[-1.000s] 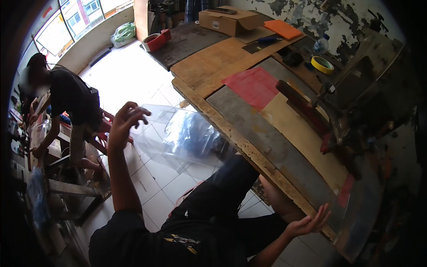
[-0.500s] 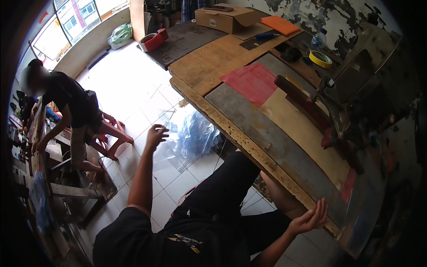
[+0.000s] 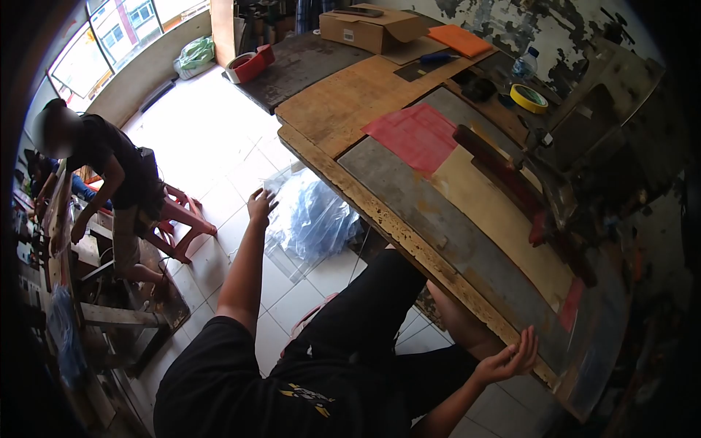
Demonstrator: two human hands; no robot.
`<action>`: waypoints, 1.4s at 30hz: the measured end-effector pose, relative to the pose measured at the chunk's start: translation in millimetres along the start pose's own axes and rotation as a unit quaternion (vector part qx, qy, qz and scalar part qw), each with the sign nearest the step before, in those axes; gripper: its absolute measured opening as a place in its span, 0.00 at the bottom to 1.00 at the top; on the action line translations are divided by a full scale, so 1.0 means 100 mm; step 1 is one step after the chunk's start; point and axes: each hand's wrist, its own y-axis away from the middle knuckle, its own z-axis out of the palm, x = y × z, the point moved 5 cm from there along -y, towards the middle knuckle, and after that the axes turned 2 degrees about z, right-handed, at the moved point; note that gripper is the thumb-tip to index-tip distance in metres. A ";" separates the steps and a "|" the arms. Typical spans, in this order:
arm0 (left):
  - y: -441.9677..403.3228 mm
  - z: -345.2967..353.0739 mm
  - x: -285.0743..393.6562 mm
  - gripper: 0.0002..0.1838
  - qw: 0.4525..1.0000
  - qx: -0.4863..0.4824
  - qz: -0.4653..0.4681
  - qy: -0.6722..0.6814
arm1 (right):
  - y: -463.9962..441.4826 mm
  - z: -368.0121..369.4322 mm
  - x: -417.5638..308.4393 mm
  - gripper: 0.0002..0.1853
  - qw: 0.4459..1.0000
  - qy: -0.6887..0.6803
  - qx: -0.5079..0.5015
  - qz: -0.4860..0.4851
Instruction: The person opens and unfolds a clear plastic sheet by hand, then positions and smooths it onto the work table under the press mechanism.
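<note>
My left hand [image 3: 261, 205] is stretched out over the floor, fingers apart and holding nothing that I can see. Just beyond it lies a heap of clear plastic sheets [image 3: 310, 219] on the tiles. My right hand [image 3: 511, 358] is by the near edge of the workbench [image 3: 409, 237], its fingers extended and the palm turned up, with nothing visible in it. On the bench a long beige strip [image 3: 504, 226] lies beside a red sheet [image 3: 416, 135]. A dark red bar with a metal arm [image 3: 504, 175], part of a bench machine, reaches over the strip.
A cardboard box [image 3: 372, 31], an orange pad [image 3: 460, 41], yellow tape [image 3: 529, 98], a water bottle [image 3: 525, 64] and a red tape dispenser [image 3: 252, 66] stand on the bench. To the left, another person [image 3: 109, 157] works near a red stool [image 3: 182, 219].
My left hand has moved slightly up and out, and its fingers have spread. The clear sheets by the heap lie differently. My right hand stays in place. The other person's arms have shifted.
</note>
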 end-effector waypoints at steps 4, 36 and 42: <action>-0.16 -0.85 -0.80 0.30 0.929 0.137 0.030 -0.344 | 0.00 0.01 0.01 0.24 1.000 0.007 0.005 -0.001; 4.82 2.24 3.10 0.41 0.355 -0.899 0.024 0.256 | 0.01 0.03 0.01 0.22 1.000 0.007 0.015 0.013; 5.44 2.63 3.14 0.28 0.391 -0.816 0.082 0.418 | 0.01 -0.02 0.06 0.22 0.999 0.028 0.008 0.044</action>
